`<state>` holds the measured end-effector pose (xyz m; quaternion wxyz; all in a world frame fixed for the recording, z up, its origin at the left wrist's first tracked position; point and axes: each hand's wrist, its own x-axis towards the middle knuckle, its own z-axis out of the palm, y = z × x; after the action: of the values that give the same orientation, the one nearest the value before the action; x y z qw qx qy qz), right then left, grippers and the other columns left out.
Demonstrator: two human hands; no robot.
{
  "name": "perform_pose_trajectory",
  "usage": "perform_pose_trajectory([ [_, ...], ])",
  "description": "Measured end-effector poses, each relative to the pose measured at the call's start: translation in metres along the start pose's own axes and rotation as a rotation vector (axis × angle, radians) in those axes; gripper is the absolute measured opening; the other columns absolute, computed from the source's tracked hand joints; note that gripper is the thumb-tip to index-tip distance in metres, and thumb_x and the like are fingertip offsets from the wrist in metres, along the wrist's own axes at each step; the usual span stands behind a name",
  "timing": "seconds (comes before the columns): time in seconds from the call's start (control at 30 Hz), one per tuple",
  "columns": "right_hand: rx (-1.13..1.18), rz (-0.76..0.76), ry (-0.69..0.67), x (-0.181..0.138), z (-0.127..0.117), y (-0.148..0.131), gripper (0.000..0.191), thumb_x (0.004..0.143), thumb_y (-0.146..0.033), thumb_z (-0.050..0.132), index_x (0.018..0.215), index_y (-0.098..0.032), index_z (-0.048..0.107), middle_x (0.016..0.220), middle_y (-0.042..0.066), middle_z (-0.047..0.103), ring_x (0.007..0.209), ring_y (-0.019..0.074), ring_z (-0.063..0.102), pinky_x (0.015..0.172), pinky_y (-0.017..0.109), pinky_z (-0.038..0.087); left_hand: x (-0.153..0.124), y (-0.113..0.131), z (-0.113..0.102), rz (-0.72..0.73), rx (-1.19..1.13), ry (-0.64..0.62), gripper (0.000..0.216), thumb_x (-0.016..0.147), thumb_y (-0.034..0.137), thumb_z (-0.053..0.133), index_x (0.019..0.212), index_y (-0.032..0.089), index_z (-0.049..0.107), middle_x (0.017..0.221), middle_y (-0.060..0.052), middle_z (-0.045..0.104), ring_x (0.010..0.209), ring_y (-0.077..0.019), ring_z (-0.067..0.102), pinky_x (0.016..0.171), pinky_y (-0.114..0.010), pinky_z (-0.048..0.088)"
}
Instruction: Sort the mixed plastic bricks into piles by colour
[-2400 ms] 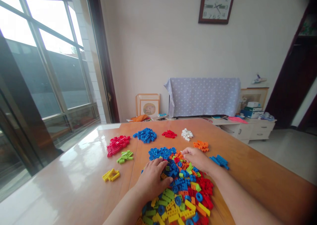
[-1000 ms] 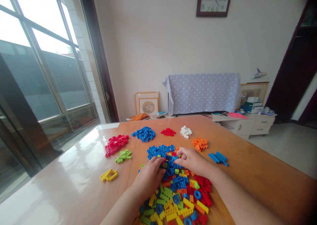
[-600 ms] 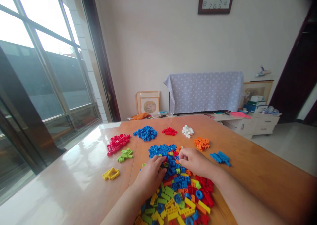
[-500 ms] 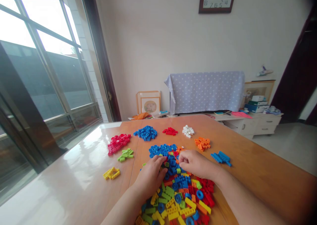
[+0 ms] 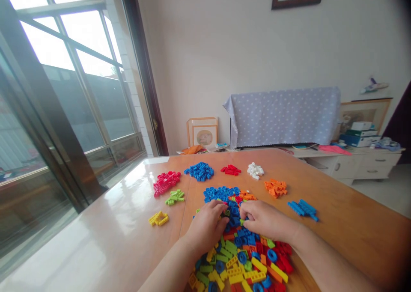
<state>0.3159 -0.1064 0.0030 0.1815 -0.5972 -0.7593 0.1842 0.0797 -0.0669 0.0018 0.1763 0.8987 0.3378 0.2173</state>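
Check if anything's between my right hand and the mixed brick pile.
Nothing visible: your right hand is right at the mixed brick pile, on its right side. Your left hand is at the opposite side, not in between.

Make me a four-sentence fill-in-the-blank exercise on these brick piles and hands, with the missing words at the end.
1. The left hand and right hand are at the mixed heap; nearer the white pile is the ____ one.
2. Between the far blue pile and the white pile lies a ____ pile.
3. The separate pile farthest right is ____.
4. Nearer the viewer than the green pile lies a ____ pile.

Missing words: right; red; blue; yellow.
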Motion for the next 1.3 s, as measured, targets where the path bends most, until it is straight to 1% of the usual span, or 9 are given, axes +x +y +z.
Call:
perform_pose_trajectory([
  [0.17, 0.093, 0.086, -0.007, 0.001, 0.001, 0.002, 0.010, 0.071, -0.016, 0.064, 0.079, -0.021, 0.065, 0.069, -0.002, 0.061, 0.064, 0.0123, 0.049, 0.055, 0.023, 0.026, 0.000, 0.000, -0.001, 0.013, -0.017, 0.012, 0.035, 0.095, 0.030, 0.051, 0.128, 0.025, 0.063, 0.128, -0.009, 0.062, 0.116, -0.0252, 0.060, 0.101, -0.036, 0.050],
  [0.33, 0.497, 0.113, 0.025, 0.001, -0.005, -0.004, 0.011, 0.075, -0.026, 0.066, 0.081, -0.019, 0.061, 0.064, -0.004, 0.052, 0.063, 0.0115, 0.046, 0.056, 0.022, 0.032, 0.000, 0.005, 0.001, 0.023, -0.038, 0.064, 0.034, 0.093, 0.030, 0.054, 0.126, 0.026, 0.062, 0.121, -0.008, 0.065, 0.113, -0.0254, 0.061, 0.097, -0.037, 0.051],
  [0.47, 0.793, 0.141, 0.025, -0.001, -0.008, -0.018, 0.017, 0.078, -0.032, 0.067, 0.086, -0.018, 0.060, 0.065, -0.006, 0.049, 0.060, 0.0090, 0.042, 0.054, 0.021, 0.030, -0.001, 0.010, 0.010, 0.028, -0.060, 0.104, 0.031, 0.086, 0.029, 0.065, 0.117, 0.026, 0.060, 0.110, -0.005, 0.068, 0.105, -0.0247, 0.063, 0.090, -0.037, 0.051],
  [0.6, 0.948, 0.163, 0.013, -0.001, -0.005, -0.029, 0.020, 0.077, -0.033, 0.066, 0.088, -0.018, 0.059, 0.070, -0.005, 0.052, 0.057, 0.0071, 0.040, 0.051, 0.021, 0.027, -0.001, 0.010, 0.018, 0.007, -0.134, 0.165, 0.025, 0.085, 0.026, 0.065, 0.109, 0.025, 0.054, 0.106, -0.002, 0.068, 0.099, -0.0204, 0.063, 0.085, -0.032, 0.050],
  [0.77, 0.984, 0.208, 0.005, 0.003, 0.006, -0.034, 0.026, 0.075, -0.039, 0.068, 0.086, -0.019, 0.057, 0.066, -0.006, 0.051, 0.054, 0.0070, 0.037, 0.049, 0.021, 0.023, -0.001, 0.008, 0.018, -0.004, -0.146, 0.205, 0.013, 0.089, 0.025, 0.058, 0.101, 0.025, 0.053, 0.102, -0.003, 0.068, 0.096, -0.0191, 0.064, 0.082, -0.030, 0.050],
  [0.87, 0.975, 0.217, 0.013, 0.006, 0.012, -0.034, 0.030, 0.076, -0.044, 0.069, 0.087, -0.019, 0.058, 0.064, -0.006, 0.049, 0.054, 0.0074, 0.038, 0.049, 0.021, 0.023, -0.001, 0.008, 0.018, 0.014, -0.131, 0.222, 0.013, 0.090, 0.025, 0.058, 0.102, 0.024, 0.054, 0.099, -0.003, 0.068, 0.093, -0.0193, 0.064, 0.080, -0.030, 0.050],
  [1.07, 0.960, 0.208, 0.017, 0.004, 0.011, -0.029, 0.041, 0.081, -0.056, 0.066, 0.099, -0.020, 0.061, 0.076, -0.004, 0.054, 0.055, 0.0063, 0.038, 0.050, 0.020, 0.024, 0.001, 0.000, 0.004, 0.007, -0.032, 0.306, 0.013, 0.091, 0.024, 0.054, 0.101, 0.024, 0.062, 0.100, -0.006, 0.066, 0.096, -0.0209, 0.062, 0.084, -0.031, 0.049],
  [1.2, 0.951, 0.231, 0.062, 0.002, 0.005, -0.023, 0.040, 0.083, -0.058, 0.064, 0.097, -0.021, 0.062, 0.075, -0.004, 0.053, 0.057, 0.0068, 0.037, 0.052, 0.020, 0.027, 0.004, -0.024, -0.013, -0.152, 0.096, 0.414, 0.013, 0.090, 0.022, 0.054, 0.097, 0.022, 0.065, 0.100, -0.007, 0.063, 0.096, -0.0212, 0.061, 0.084, -0.032, 0.048],
  [1.3, 0.934, 0.248, 0.080, 0.003, 0.005, -0.018, 0.040, 0.083, -0.060, 0.063, 0.091, -0.021, 0.061, 0.072, -0.004, 0.052, 0.056, 0.0073, 0.036, 0.051, 0.020, 0.027, 0.003, -0.050, -0.024, -0.328, 0.214, 0.421, 0.013, 0.088, 0.021, 0.055, 0.095, 0.021, 0.066, 0.100, -0.006, 0.064, 0.096, -0.0209, 0.061, 0.081, -0.031, 0.046],
])
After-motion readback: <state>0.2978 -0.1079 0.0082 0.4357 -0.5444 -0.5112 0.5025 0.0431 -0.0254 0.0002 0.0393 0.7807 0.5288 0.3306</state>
